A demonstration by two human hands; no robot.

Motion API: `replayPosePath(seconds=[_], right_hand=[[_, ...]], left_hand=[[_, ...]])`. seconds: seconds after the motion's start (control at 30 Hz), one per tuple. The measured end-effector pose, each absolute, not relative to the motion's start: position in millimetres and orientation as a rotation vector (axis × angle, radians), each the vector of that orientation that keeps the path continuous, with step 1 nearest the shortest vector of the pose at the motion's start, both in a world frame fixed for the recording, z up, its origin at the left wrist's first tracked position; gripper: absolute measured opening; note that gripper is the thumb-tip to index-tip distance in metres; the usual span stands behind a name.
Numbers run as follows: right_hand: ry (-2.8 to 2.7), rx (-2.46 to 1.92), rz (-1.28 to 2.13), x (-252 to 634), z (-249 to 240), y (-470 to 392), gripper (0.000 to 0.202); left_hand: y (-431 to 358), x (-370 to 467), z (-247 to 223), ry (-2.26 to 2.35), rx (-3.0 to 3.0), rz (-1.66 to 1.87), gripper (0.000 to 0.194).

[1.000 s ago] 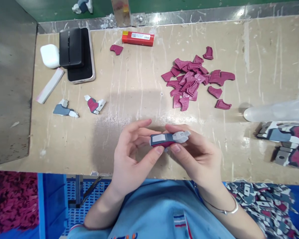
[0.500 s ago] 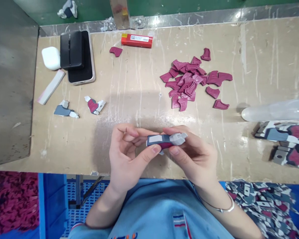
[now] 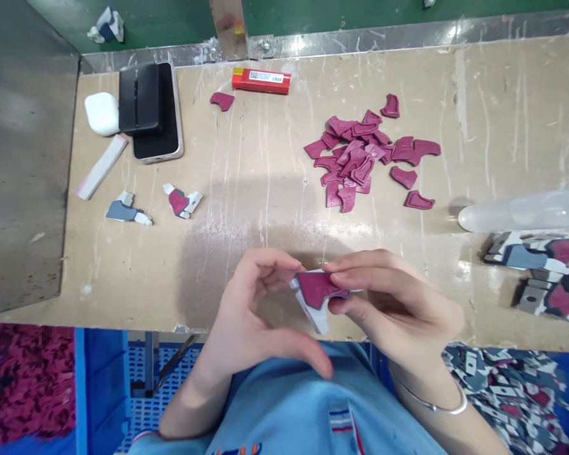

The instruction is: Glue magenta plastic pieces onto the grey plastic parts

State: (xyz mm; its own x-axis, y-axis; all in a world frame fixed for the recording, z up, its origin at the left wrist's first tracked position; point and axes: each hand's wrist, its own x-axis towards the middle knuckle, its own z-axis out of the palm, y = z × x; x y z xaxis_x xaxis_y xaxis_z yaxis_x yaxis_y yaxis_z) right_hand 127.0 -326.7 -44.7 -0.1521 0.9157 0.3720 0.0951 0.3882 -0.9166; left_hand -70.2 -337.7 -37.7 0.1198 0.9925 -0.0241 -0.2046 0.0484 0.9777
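A small white and dark grey part with a maroon face (image 3: 315, 287) is pinched between the thumb and fingers of my right hand (image 3: 393, 294), maroon side up. My left hand (image 3: 260, 316) is beside it with thumb and fingers spread wide; its fingertips are close to the part's upper left corner, and whether they touch it I cannot tell. Beyond my hands lies a loose pile of maroon pieces (image 3: 355, 151). Two similar parts lie at the left, one with a grey face (image 3: 123, 210) and one with a maroon face (image 3: 179, 201).
A black case (image 3: 140, 99) lies on a phone, beside a white case (image 3: 102, 114). A red box (image 3: 262, 81) lies at the back. At the right are a translucent tube (image 3: 521, 212) and stacked parts (image 3: 547, 300). Bins of maroon pieces (image 3: 33, 382) and mixed parts (image 3: 516, 392) stand below the table.
The part has been turned so its maroon face shows. My left hand has opened, its thumb moving away from the part toward my body. My right hand still grips the part.
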Motion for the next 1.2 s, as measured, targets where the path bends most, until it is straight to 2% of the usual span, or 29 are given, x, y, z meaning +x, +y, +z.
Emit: replayPosePath(seconds=[0.07,0.23,0.3,0.53,0.63,0.77,0.8,0.9,1.07,1.2], right_hand=[[-1.539,-0.960,0.942,127.3,-46.1,-329.6,0.032],[-1.599,-0.955,0.946,127.0,-45.5,-330.3,0.022],[-1.608,-0.940,0.930,126.3,-44.8,-328.4,0.024],[-1.625,-0.852,0.844,123.2,-46.2,-322.1,0.007],[-1.685,-0.860,0.790,124.3,-43.5,-320.4,0.010],[-1.734,-0.902,0.754,131.7,-38.2,-321.0,0.011],[-1.730,-0.914,0.725,135.2,-37.2,-321.4,0.009],[-1.752,-0.963,0.589,149.8,-35.0,-322.4,0.006],[-1.839,-1.080,0.299,177.6,-44.1,-326.5,0.012],[-1.928,-1.279,0.072,194.4,-63.0,-340.9,0.011]], left_hand=[[-339.4,-72.7,-39.0,1.051,1.443,1.265,0.068],[-333.8,-73.7,-38.1,1.116,1.900,1.275,0.029],[-333.1,-72.1,-37.8,1.136,1.873,1.296,0.023],[-330.7,-69.4,-40.9,1.231,1.938,1.322,0.028],[-321.6,-72.4,-35.0,1.118,2.075,1.282,0.029],[-304.6,-84.6,-11.0,0.965,2.185,0.975,0.011],[-298.3,-89.3,-3.9,0.947,2.233,0.862,0.019],[-265.4,-102.9,10.5,0.944,2.368,0.627,0.049],[-148.7,-88.7,-1.8,1.173,2.364,0.496,0.036],[-46.5,-36.0,-24.2,1.292,2.347,0.517,0.040]])
